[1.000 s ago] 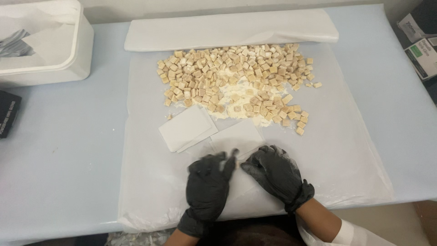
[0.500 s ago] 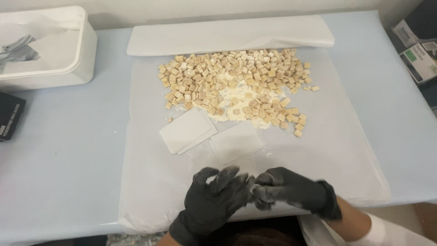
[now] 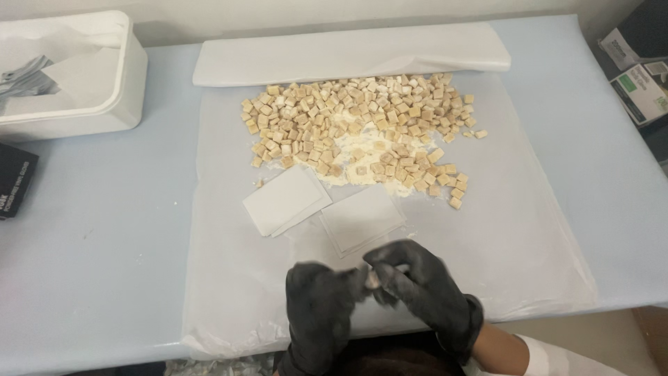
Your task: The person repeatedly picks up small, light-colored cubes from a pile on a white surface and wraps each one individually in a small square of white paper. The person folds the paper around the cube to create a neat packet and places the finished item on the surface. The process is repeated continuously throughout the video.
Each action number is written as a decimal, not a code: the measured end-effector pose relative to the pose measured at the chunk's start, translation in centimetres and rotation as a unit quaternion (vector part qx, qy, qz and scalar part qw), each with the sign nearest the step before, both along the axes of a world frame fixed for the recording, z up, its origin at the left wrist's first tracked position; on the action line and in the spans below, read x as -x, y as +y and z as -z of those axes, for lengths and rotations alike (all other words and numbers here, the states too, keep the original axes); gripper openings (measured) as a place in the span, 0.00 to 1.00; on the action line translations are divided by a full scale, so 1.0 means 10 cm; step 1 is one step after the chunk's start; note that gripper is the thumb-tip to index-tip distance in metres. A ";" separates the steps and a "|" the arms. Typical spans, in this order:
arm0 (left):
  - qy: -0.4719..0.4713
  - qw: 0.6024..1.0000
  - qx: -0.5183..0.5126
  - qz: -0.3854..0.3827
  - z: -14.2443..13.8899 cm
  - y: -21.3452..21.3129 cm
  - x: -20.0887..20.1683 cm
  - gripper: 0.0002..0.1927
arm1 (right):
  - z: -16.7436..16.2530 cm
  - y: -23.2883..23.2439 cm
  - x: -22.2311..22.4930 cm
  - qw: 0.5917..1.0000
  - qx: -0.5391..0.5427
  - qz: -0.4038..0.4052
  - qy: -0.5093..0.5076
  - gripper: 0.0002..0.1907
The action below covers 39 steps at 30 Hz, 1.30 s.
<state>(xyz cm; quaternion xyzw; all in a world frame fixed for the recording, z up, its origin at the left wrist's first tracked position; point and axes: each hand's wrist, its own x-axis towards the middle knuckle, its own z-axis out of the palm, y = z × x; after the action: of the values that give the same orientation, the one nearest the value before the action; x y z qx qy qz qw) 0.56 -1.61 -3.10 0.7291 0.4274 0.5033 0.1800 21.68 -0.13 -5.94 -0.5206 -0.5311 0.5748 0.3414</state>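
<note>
At the far left edge of the pale blue desk [image 3: 90,230] a black box [image 3: 15,181] lies half out of view, and a white tub [image 3: 76,76] sits at the back corner, well apart from the hands. Open desk runs between them and the clear plastic sheet [image 3: 543,230]. On that sheet lie a stack of white paper squares [image 3: 285,200], then a single paper square [image 3: 362,218], with a heap of tan cubes [image 3: 362,125] behind them and a folded white paper roll [image 3: 348,59] along the back.

At the near edge, the left hand [image 3: 321,310] and right hand [image 3: 421,289], both in black gloves, meet fingertip to fingertip. Each grip is closed on one small tan cube [image 3: 374,279] pinched between them, just in front of the single square. Cartons [image 3: 640,83] stand at the right edge.
</note>
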 end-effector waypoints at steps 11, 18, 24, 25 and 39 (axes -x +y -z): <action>0.412 0.894 0.117 -0.131 -0.21 -0.07 1.24 0.22 | -0.30 0.91 -0.65 0.851 -0.222 0.027 -0.476 0.15; 0.182 0.970 0.081 -0.141 0.15 0.01 0.50 0.13 | -0.38 0.99 -0.58 0.799 -0.247 0.031 -0.547 0.13; 0.220 0.960 0.019 -0.169 0.46 0.01 0.18 0.13 | -0.32 0.50 -0.45 0.880 -0.148 0.027 -0.450 0.14; 0.216 0.962 0.007 -0.166 0.44 0.03 0.18 0.12 | -0.31 0.44 -0.40 0.892 -0.121 0.025 -0.435 0.14; 0.055 0.967 0.232 0.086 0.33 0.04 0.33 0.37 | -0.12 0.01 0.14 0.947 -0.138 -0.067 -0.283 0.19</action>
<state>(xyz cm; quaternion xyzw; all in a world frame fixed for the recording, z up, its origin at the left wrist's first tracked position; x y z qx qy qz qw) -2.71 -1.24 -6.36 0.7280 0.4774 0.3324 0.3629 20.25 0.01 -4.74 -0.5731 -0.7135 0.3464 0.2062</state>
